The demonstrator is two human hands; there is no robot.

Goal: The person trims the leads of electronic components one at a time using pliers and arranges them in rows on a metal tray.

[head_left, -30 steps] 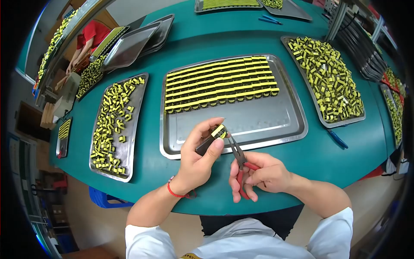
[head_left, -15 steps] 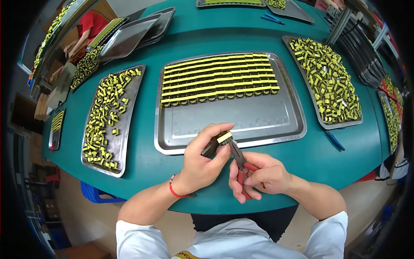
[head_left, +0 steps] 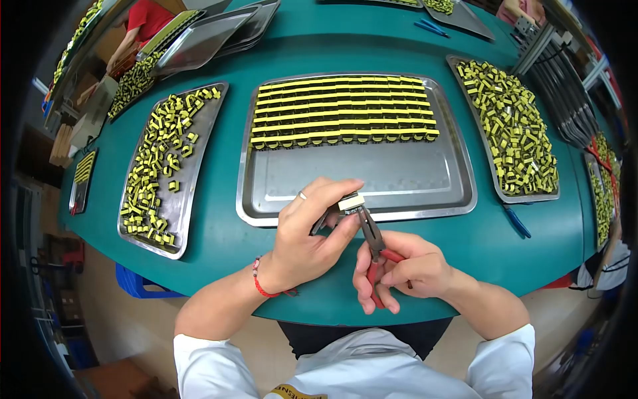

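**Small part pinched in the left hand, plier tips at its edge**

The right hand (head_left: pixel 419 266) has its fingers curled around the handles of the red-handled pliers (head_left: pixel 373 234), a grip that seems meant to steer the tips finely. The left hand (head_left: pixel 299 236) pinches a small yellow-topped part (head_left: pixel 351 203) between thumb and forefinger, its yellow strip facing up, probably so that the edge by the plier tips stays exposed and in sight. Whether the tips bite on it, I cannot tell. A dark piece (head_left: pixel 319 225) sits lower in the left hand, mostly hidden by the fingers.

Just beyond the hands, a wide metal tray (head_left: pixel 467 174) lies on the green table (head_left: pixel 219 249). Similar parts (head_left: pixel 342 111) fill its far side in tight, straight rows, strips aligned, which likely keeps them orderly and easy to count.

Loose parts lie jumbled in the left-side tray (head_left: pixel 187 174) and heaped in the right-side tray (head_left: pixel 531 199), both seemingly within easy reach. Blue-handled pliers (head_left: pixel 518 223) rest by the latter's near edge.

Farther off, overlapping trays (head_left: pixel 203 46) lean at an angle beside another person in a red top (head_left: pixel 149 18).
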